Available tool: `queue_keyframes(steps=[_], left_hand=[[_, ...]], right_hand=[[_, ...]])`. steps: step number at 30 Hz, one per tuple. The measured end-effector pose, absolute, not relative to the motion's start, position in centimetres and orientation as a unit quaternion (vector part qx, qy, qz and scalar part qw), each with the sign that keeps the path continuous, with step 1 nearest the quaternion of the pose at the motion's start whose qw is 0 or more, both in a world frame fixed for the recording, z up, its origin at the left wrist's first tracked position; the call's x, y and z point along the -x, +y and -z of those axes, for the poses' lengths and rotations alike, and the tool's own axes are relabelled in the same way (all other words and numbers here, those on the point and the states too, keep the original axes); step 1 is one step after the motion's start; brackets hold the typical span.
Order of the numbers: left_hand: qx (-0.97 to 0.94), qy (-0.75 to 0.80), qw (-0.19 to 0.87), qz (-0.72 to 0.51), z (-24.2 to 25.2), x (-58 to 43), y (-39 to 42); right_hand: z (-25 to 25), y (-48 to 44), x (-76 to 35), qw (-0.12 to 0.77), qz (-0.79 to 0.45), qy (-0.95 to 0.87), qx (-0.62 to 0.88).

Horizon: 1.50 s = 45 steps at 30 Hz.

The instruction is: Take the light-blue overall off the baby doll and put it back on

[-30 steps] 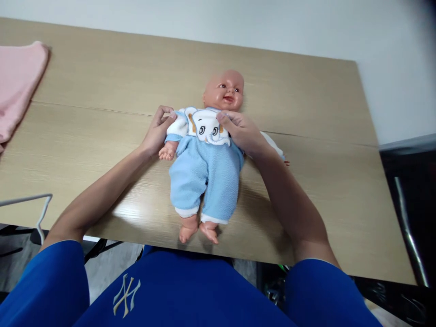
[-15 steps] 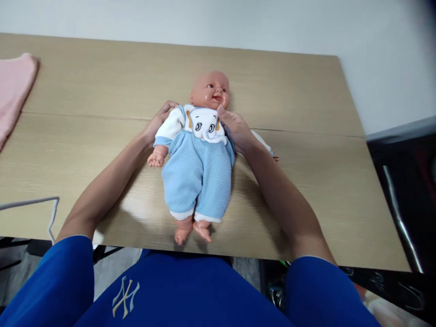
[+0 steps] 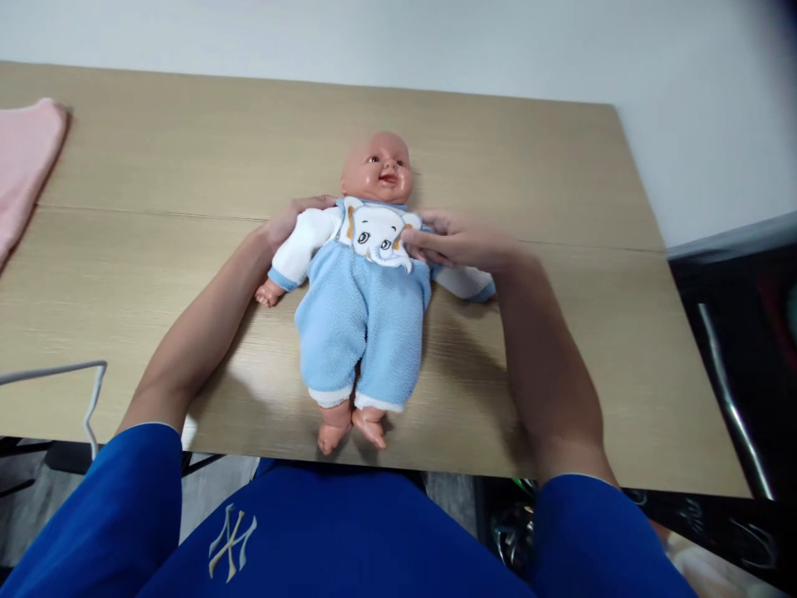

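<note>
A baby doll point(image 3: 362, 291) lies on its back on the wooden table point(image 3: 560, 332), head away from me. It wears a light blue romper with a white elephant bib point(image 3: 375, 232) and white sleeves. My left hand point(image 3: 292, 218) is tucked behind the doll's shoulder, fingers curled over the top of the white sleeve. My right hand point(image 3: 454, 242) lies across the doll's other shoulder, fingertips pinched on the edge of the bib. The doll's far arm is mostly hidden under my right wrist.
A pink cloth point(image 3: 25, 166) lies at the table's far left. A white wire hanger point(image 3: 75, 382) pokes in at the near left edge. A dark piece of furniture with a metal bar point(image 3: 735, 399) stands to the right of the table.
The doll's arms have spread outward and it lies flatter. My right hand has turned to lie across the shoulder and bib. My left hand has slid further behind the sleeve.
</note>
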<state>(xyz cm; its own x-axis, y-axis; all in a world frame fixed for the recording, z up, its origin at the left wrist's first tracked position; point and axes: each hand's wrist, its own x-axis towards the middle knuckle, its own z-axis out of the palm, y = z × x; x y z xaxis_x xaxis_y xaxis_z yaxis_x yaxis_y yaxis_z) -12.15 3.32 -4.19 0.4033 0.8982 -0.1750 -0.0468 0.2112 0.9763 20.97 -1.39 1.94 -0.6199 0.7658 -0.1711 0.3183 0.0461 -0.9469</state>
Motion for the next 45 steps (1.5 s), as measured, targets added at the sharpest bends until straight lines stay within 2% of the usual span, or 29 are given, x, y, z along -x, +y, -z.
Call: queue_keyframes(steps=[3,10,14,18,25,27,31,35,39,42,45], left_hand=[[-0.494,0.41,0.68,-0.354,3.9,12.3,3.1],[-0.592,0.463,0.56,-0.349,1.6,12.6,2.6],[-0.667,0.513,0.495,-0.218,-0.9,15.3,1.9],[-0.712,0.492,0.489,-0.104,-2.1,17.1,1.6],[-0.715,0.492,0.468,-0.165,-0.8,16.8,2.1],[-0.727,0.487,0.458,-0.155,-0.7,17.0,2.1],[-0.716,0.557,0.408,-0.101,-1.8,18.6,1.9],[-0.752,0.597,0.278,-0.041,-3.9,19.8,0.9],[-0.839,0.504,0.143,-0.148,-5.5,16.2,-0.8],[-0.891,0.361,0.149,-0.231,-5.4,10.1,-1.3],[-0.915,0.283,0.149,-0.245,-4.2,4.2,-0.8]], right_hand=[[-3.4,-1.4,-23.0,0.146,-0.546,-0.734,0.377],[-2.8,-1.3,-22.6,0.225,-0.451,-0.75,0.427],[-2.5,-1.4,-22.1,0.236,-0.44,-0.744,0.444],[-2.0,-1.2,-22.2,0.225,-0.451,-0.741,0.444],[-1.2,-0.9,-22.6,0.259,-0.448,-0.73,0.446],[-0.9,-1.5,-23.0,0.268,-0.408,-0.748,0.45],[0.7,-4.5,-25.6,0.303,-0.232,-0.785,0.487],[3.3,-9.3,-30.5,0.278,-0.161,-0.778,0.54],[5.6,-12.5,-34.5,0.275,-0.167,-0.75,0.578],[6.5,-12.7,-35.2,0.327,-0.202,-0.706,0.595],[6.8,-11.7,-34.5,0.424,-0.258,-0.639,0.587]])
